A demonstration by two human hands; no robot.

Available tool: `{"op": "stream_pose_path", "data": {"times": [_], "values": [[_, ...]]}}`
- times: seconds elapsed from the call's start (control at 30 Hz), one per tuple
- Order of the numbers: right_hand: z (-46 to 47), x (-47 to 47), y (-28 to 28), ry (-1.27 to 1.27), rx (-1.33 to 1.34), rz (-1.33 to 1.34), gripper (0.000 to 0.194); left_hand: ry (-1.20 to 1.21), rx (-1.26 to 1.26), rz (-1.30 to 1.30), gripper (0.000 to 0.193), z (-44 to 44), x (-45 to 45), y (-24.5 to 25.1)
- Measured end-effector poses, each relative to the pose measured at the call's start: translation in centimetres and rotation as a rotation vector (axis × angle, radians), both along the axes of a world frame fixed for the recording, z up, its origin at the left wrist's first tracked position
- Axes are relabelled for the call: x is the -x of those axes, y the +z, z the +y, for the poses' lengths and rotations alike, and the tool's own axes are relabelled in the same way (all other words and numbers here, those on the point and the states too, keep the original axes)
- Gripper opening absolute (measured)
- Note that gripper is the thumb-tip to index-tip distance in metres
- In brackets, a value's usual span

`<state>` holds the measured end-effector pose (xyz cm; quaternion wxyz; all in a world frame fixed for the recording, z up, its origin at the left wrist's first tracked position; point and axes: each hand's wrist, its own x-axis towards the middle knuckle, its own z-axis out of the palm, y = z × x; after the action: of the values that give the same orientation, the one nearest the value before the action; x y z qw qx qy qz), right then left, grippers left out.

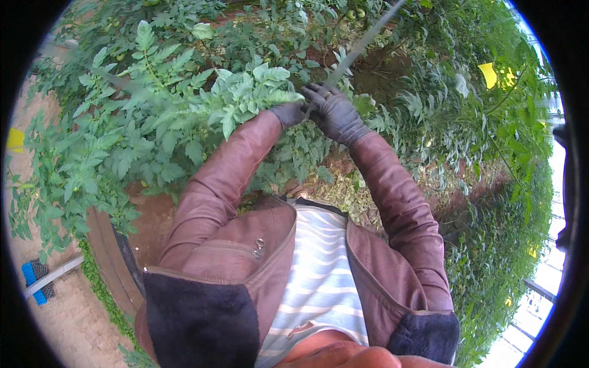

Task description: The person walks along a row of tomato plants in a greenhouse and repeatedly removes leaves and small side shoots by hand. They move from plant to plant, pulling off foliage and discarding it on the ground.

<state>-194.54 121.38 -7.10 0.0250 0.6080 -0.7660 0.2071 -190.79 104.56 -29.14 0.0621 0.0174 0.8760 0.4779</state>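
Note:
Both hands wear dark gloves and meet among tomato plants before me. My left hand is partly hidden behind the leafy top of a tomato plant; its fingers cannot be made out. My right hand lies beside it, back of the hand up, fingers bent towards the left hand at a stem. A ring-like band shows on one finger. Whether the fingers are closed on the stem cannot be told. A blurred pale strand runs from near the right hand up to the top edge.
Dense tomato foliage rises on the right, with green tomatoes at the top. A yellow card hangs at the right, another yellow card at the left. Dry leaves cover soil below my hands. A blue crate-like object and pale bar are lower left.

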Motion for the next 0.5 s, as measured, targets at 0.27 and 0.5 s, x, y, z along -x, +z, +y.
{"op": "stream_pose_path", "data": {"times": [0.27,0.5], "values": [[5.6,-3.1,-4.3,-0.399,-0.711,-0.159,0.018,0.261,-0.224,0.339,0.03,0.9,-5.5,2.4],[10.9,-5.7,-9.7,-0.481,-0.601,-0.215,0.02,0.406,-0.381,-0.059,0.02,3.6,-8.7,-0.4]]}}
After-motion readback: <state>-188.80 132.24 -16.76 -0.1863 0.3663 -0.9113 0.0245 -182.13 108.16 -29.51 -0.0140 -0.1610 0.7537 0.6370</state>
